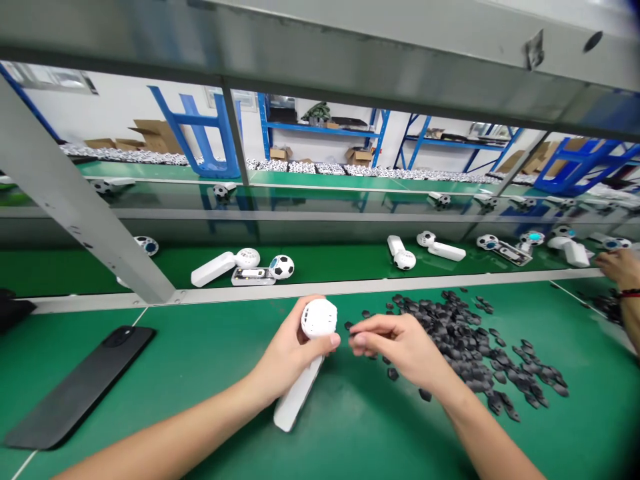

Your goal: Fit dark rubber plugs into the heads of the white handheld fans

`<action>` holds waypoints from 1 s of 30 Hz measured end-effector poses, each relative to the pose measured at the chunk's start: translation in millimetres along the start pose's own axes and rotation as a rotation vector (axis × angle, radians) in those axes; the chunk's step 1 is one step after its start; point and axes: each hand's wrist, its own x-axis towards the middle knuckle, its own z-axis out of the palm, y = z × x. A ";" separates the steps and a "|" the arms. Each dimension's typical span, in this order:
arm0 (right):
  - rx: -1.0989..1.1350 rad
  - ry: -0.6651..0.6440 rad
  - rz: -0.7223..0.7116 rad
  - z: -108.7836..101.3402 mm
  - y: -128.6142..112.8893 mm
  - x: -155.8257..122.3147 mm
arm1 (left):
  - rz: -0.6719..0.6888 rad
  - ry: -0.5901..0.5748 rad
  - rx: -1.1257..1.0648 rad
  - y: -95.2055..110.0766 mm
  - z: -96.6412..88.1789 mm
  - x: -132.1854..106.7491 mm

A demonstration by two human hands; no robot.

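Gripping the white fan (319, 319) under its head, left hand (285, 357) is closed on it. Just right of the fan, right hand (400, 350) is pinched narrow; contents I cannot tell. Risk: w/ such light pinch a small part may slip into black pieces (475, 347) right of the fan.

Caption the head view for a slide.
Left hand grips a white ball-headed handheld device at the green bench; right hand pinches beside a pile of small black pieces.

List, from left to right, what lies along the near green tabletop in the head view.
Black phone → left hand gripping white handheld device → right hand → pile of small black pieces → co-worker's hand.
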 end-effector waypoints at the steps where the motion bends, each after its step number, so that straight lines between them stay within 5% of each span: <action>1: 0.048 -0.010 -0.005 5.4 -1.4 -1.7 | 0.063 0.010 0.085 3.9 -0.5 -1.5; 10: 0.058 0.024 -0.036 29.9 -3.3 -2.9 | 0.212 -0.055 0.536 13.1 1.6 -12.0; 22: -0.160 0.187 -0.039 35.8 -12.3 -5.5 | 0.102 -0.066 0.681 22.8 5.9 -6.8; 26: -0.036 0.240 -0.050 34.0 -10.7 -5.2 | 0.130 -0.085 0.692 24.1 5.5 -8.2; 30: 0.239 0.115 -0.012 34.6 -7.6 -4.8 | 0.178 -0.132 0.684 25.8 5.6 -10.2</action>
